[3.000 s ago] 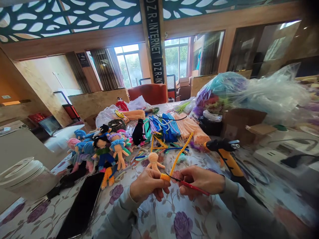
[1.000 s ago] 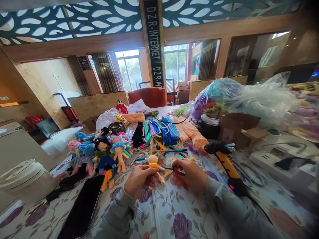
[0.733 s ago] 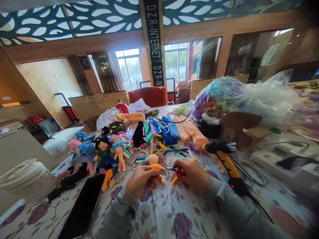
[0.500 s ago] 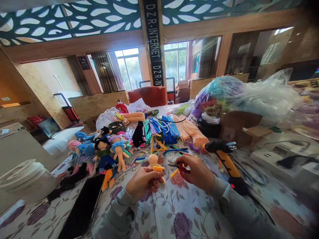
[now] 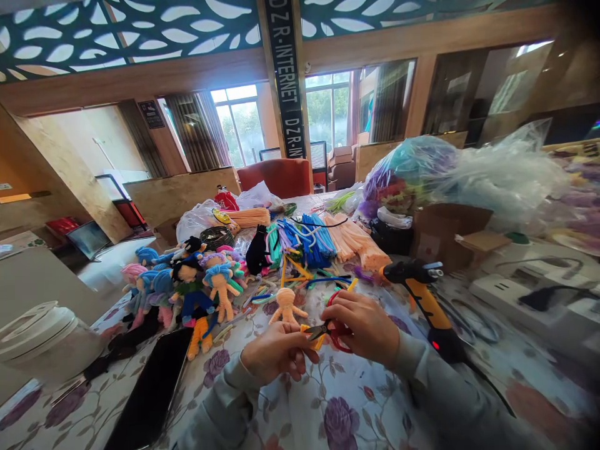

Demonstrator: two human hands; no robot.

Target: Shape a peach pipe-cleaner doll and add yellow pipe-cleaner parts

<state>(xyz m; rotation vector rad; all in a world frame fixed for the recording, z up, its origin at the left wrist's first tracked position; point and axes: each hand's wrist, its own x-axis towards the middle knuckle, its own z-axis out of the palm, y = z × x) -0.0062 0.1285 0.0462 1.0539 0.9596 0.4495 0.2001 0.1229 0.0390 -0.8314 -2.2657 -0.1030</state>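
Note:
My left hand (image 5: pixel 276 353) pinches a small yellow fuzzy piece (image 5: pixel 304 328) of pipe cleaner between thumb and fingers. In my right hand (image 5: pixel 370 330) is a pair of red-handled scissors (image 5: pixel 338 342), its dark blades pointing left and touching or just in front of the yellow piece. A yellow strip (image 5: pixel 352 285) sticks up past the right hand's fingers; whether that hand grips it I cannot tell. Just beyond the left hand lies a peach fuzzy doll (image 5: pixel 285 305) without hair, its lower part hidden by the hand.
Several finished dolls (image 5: pixel 187 281) are heaped at left, by a black phone (image 5: pixel 152 387) and a white lidded pot (image 5: pixel 44 340). Bundles of blue (image 5: pixel 319 240) and peach pipe cleaners (image 5: pixel 359 244) lie behind. At right stands a yellow-black glue gun (image 5: pixel 424 300) with a cable.
My right hand has brought the scissors left and down to the yellow piece. The left hand has shifted slightly right and lower, uncovering more of the peach doll.

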